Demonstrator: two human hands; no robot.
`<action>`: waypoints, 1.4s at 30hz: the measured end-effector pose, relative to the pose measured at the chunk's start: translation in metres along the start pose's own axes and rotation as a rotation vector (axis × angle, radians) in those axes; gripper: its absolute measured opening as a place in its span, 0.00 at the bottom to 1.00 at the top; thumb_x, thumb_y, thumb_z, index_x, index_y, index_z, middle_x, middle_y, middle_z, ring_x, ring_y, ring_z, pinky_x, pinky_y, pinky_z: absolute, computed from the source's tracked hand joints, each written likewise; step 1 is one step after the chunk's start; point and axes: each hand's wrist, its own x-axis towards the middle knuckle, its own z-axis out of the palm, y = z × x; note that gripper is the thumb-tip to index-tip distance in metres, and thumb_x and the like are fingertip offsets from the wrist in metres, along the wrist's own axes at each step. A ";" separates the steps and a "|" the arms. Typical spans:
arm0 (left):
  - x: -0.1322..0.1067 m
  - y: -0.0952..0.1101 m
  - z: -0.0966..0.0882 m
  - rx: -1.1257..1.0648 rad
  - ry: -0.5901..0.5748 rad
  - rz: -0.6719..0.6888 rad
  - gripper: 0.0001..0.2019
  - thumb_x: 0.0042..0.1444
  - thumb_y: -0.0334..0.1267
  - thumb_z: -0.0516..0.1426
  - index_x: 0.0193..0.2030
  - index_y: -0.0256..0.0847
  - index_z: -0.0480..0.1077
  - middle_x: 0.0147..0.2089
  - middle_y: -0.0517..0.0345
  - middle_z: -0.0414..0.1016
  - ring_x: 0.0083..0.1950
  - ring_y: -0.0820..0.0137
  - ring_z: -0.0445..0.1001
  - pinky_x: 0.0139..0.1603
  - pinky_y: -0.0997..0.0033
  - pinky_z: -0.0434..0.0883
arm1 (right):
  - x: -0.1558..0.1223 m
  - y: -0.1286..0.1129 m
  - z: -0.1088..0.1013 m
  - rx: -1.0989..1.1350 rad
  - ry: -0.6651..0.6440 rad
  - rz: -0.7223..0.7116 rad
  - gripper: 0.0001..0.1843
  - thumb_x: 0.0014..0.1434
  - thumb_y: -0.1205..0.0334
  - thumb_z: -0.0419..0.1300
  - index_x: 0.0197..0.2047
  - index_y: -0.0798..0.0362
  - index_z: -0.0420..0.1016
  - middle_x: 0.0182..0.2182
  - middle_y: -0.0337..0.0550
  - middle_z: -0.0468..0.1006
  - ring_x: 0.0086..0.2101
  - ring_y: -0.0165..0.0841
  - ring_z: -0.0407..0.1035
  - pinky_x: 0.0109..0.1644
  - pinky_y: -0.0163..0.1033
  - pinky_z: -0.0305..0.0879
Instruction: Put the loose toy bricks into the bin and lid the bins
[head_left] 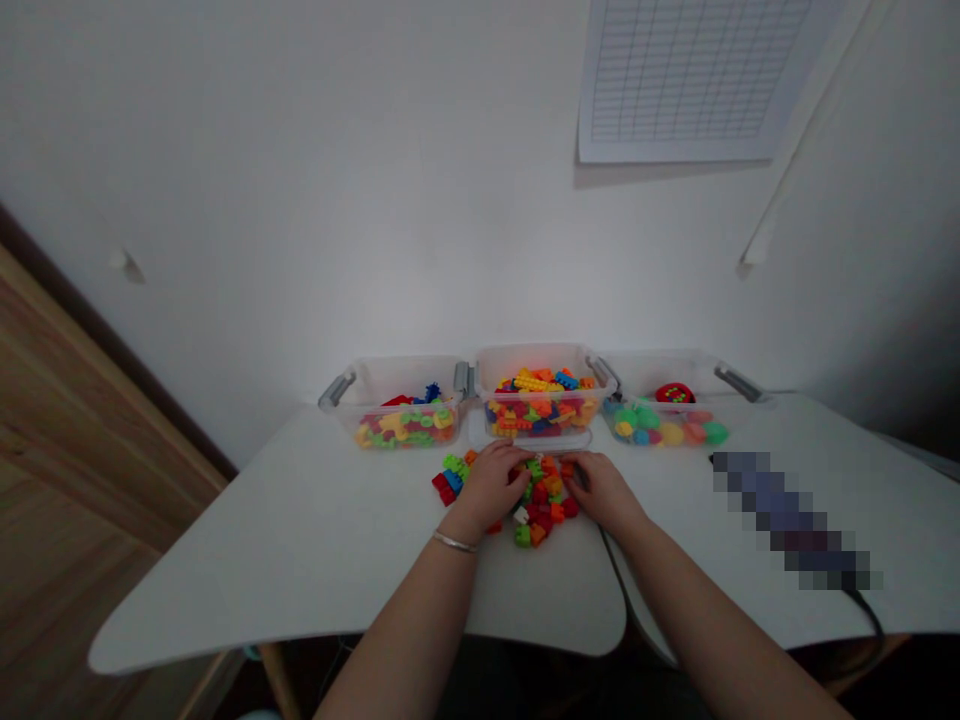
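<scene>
Two hands: left, right, half-hiding plastic brick pile.

This is a small indoor room, most likely a home or a modest craft or play room, though it could as easily be a plain workroom. A bare white wall with a gridded paper chart fixed to it rises behind a white, round-cornered worktop, and a light wooden panel stands at the left. Clear plastic storage tubs of colourful toy blocks line the worktop's back edge, and a black cable drops over its right side.
</scene>
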 end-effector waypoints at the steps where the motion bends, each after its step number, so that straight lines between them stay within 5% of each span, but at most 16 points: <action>1: 0.000 0.000 0.000 -0.002 0.002 -0.001 0.15 0.58 0.35 0.54 0.51 0.42 0.73 0.51 0.55 0.76 0.60 0.64 0.65 0.65 0.58 0.60 | 0.000 0.000 0.000 0.004 0.000 0.001 0.16 0.52 0.65 0.56 0.44 0.52 0.75 0.41 0.47 0.79 0.42 0.42 0.70 0.49 0.47 0.65; 6: -0.001 -0.002 0.000 -0.023 0.003 -0.006 0.15 0.57 0.36 0.54 0.51 0.43 0.73 0.51 0.56 0.76 0.60 0.63 0.65 0.65 0.57 0.60 | 0.001 0.000 0.002 0.043 0.018 0.027 0.17 0.51 0.64 0.57 0.45 0.51 0.76 0.40 0.46 0.79 0.42 0.41 0.71 0.49 0.48 0.66; 10: -0.002 -0.001 -0.001 -0.027 0.008 -0.019 0.15 0.57 0.35 0.54 0.50 0.43 0.74 0.51 0.56 0.76 0.60 0.63 0.65 0.65 0.58 0.61 | 0.006 -0.003 -0.004 0.216 0.171 0.134 0.15 0.54 0.57 0.56 0.44 0.51 0.74 0.40 0.48 0.78 0.36 0.39 0.71 0.42 0.47 0.70; 18: -0.002 0.002 -0.005 -0.014 -0.012 -0.025 0.15 0.57 0.35 0.54 0.51 0.41 0.73 0.52 0.55 0.76 0.60 0.63 0.65 0.65 0.59 0.60 | 0.062 -0.017 -0.065 0.425 0.462 0.122 0.19 0.53 0.51 0.59 0.45 0.52 0.71 0.43 0.50 0.76 0.36 0.36 0.71 0.41 0.44 0.70; 23: -0.002 0.002 -0.006 -0.023 -0.003 -0.020 0.15 0.57 0.34 0.54 0.50 0.43 0.73 0.51 0.56 0.76 0.60 0.64 0.65 0.65 0.60 0.60 | 0.108 -0.018 -0.089 0.407 0.482 0.101 0.19 0.52 0.51 0.60 0.45 0.51 0.70 0.39 0.46 0.77 0.35 0.34 0.71 0.40 0.42 0.68; 28: -0.002 0.000 -0.004 -0.033 0.003 -0.014 0.15 0.57 0.34 0.55 0.50 0.43 0.73 0.51 0.55 0.76 0.60 0.64 0.65 0.65 0.60 0.60 | 0.133 -0.019 -0.079 0.359 0.434 0.135 0.18 0.50 0.51 0.60 0.41 0.53 0.71 0.37 0.47 0.77 0.32 0.34 0.70 0.38 0.42 0.68; 36: -0.001 -0.001 -0.003 -0.041 -0.004 -0.012 0.15 0.58 0.35 0.54 0.51 0.43 0.73 0.51 0.56 0.76 0.60 0.64 0.65 0.65 0.60 0.60 | 0.134 -0.018 -0.063 0.022 0.208 0.216 0.16 0.53 0.59 0.59 0.45 0.51 0.73 0.37 0.44 0.80 0.35 0.35 0.73 0.44 0.43 0.68; 42: 0.000 -0.002 -0.003 -0.047 -0.015 -0.024 0.16 0.57 0.34 0.54 0.51 0.43 0.73 0.51 0.56 0.76 0.60 0.63 0.65 0.65 0.60 0.59 | 0.125 -0.020 -0.067 0.179 0.271 0.129 0.16 0.53 0.58 0.57 0.44 0.53 0.73 0.42 0.48 0.78 0.39 0.37 0.72 0.45 0.45 0.69</action>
